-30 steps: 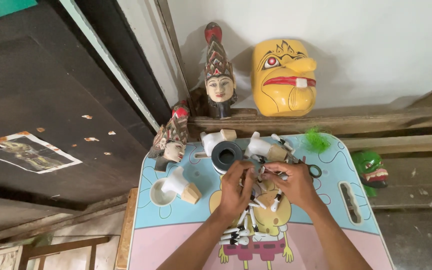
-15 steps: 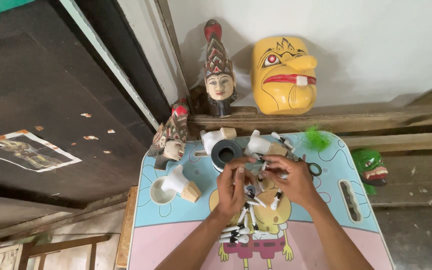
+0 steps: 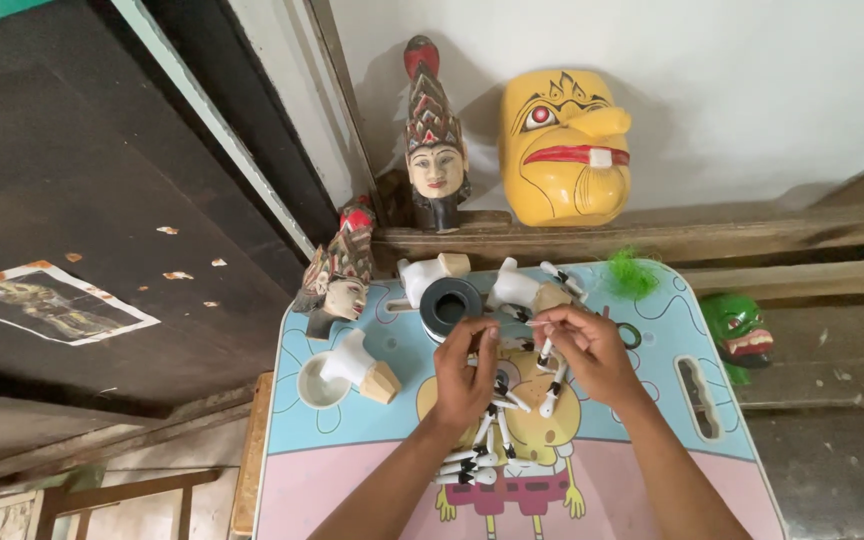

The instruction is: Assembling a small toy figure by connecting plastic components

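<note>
Both hands pinch narrowly: left hand (image 3: 467, 372) and right hand (image 3: 592, 350) hold thin white black-tipped sticks (image 3: 497, 400) above the glossy cartoon-printed surface (image 3: 352, 450).

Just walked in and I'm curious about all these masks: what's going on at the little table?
A person works with both hands over a small cartoon-printed table. The left hand and right hand pinch small white puppet pieces with black tips; more lie scattered below. A roll of black tape and white carved parts sit nearby. A yellow mask and a carved puppet head stand on the ledge behind.
</note>
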